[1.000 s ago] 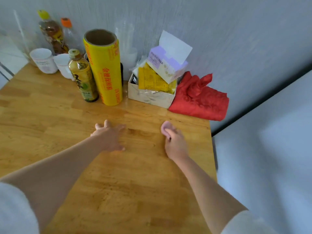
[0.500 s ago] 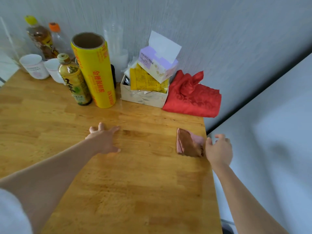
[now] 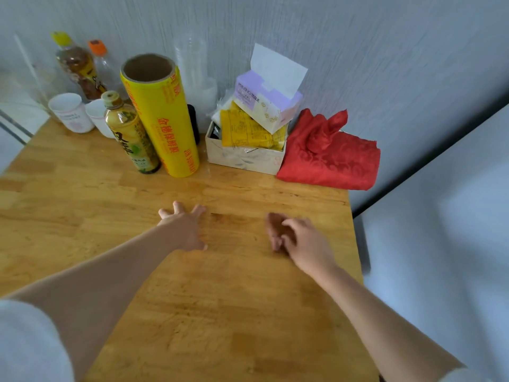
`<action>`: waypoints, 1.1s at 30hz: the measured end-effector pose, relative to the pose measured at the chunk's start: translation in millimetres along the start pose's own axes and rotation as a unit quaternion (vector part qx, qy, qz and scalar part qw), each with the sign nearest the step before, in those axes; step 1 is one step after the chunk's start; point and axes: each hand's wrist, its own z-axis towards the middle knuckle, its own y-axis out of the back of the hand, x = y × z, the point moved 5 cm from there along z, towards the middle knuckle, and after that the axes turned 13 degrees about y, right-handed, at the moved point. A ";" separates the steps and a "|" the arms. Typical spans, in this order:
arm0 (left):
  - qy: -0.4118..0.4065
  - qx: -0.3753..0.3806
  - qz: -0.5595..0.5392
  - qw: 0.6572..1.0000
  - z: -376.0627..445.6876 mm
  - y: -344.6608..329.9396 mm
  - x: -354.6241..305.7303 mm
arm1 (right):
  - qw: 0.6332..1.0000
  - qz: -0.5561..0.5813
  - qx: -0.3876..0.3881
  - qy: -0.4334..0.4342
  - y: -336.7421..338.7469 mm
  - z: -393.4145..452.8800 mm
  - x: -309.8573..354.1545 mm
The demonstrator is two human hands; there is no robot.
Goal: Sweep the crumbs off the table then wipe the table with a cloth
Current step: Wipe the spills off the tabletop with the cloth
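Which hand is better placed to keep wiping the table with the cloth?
Right. The right hand already lies on the small pinkish cloth, while the left hand rests spread flat on the bare table.

Brownish-pink cloth (image 3: 273, 230), blurred, bunched on the wooden table (image 3: 220, 312) near its right edge

Right hand (image 3: 298, 238) motion-blurred, cloth (image 3: 274, 230) mostly hidden under it; grip unclear

Grey textured wall (image 3: 358, 51); pale floor (image 3: 454, 244), seemingly blurred.
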 end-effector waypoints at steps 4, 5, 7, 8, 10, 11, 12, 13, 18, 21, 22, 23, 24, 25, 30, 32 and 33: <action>-0.009 -0.002 0.016 1.000 -1.8 -2.9 1.5 | 0.969 0.003 -0.125 -0.213 53.7 8.1 -100.4; -0.008 0.002 0.009 1.000 0.1 -3.4 2.5 | 0.960 -0.002 -0.124 -0.253 56.5 12.2 -111.5; -0.008 0.005 0.000 1.000 2.6 -3.8 2.7 | 0.948 0.000 -0.137 -0.287 57.0 21.3 -108.4; -0.007 0.005 -0.004 1.000 3.9 -4.0 3.1 | 0.951 0.001 -0.144 -0.273 55.0 27.5 -95.5; -0.004 0.004 -0.010 1.000 6.2 -5.4 4.0 | 0.975 -0.024 -0.140 -0.172 42.2 40.3 -51.6; -0.004 0.003 -0.011 1.000 7.9 -5.8 4.1 | 0.986 -0.039 -0.130 -0.096 33.5 44.4 -25.4; -0.004 0.001 -0.013 1.000 8.8 -6.7 5.2 | 0.992 -0.051 -0.115 -0.030 24.8 43.5 -3.2; -0.004 0.000 -0.013 1.000 11.1 -7.1 5.3 | 0.992 -0.068 -0.107 0.016 19.4 43.4 4.4; -0.008 -0.001 -0.034 0.999 16.2 -10.6 5.7 | 0.978 -0.066 -0.161 -0.119 51.2 35.2 -89.3; -0.007 0.000 -0.032 0.999 15.9 -10.2 5.0 | 0.969 0.003 -0.180 -0.170 53.2 41.1 -109.1; -0.009 0.001 -0.032 0.999 15.7 -9.7 4.7 | 0.968 0.012 -0.183 -0.171 52.7 43.9 -106.0; -0.011 0.004 -0.031 0.999 14.8 -9.2 4.4 | 0.967 0.014 -0.191 -0.170 52.7 45.1 -101.9; -0.012 0.006 -0.031 0.999 13.9 -8.7 3.8 | 0.966 0.008 -0.202 -0.163 53.1 45.2 -97.3; -0.012 0.006 -0.030 0.999 13.1 -7.6 3.7 | 0.967 -0.007 -0.209 -0.143 52.8 46.8 -89.4; -0.011 0.006 -0.020 1.000 10.7 -6.0 3.4 | 0.989 -0.021 -0.104 0.102 24.7 52.0 -32.4; -0.008 0.005 -0.014 1.000 12.2 -6.4 3.7 | 0.991 -0.013 -0.116 0.063 33.0 54.9 -53.8; -0.007 0.004 -0.010 1.000 13.1 -6.5 3.7 | 0.991 -0.005 -0.133 0.010 39.2 56.1 -67.3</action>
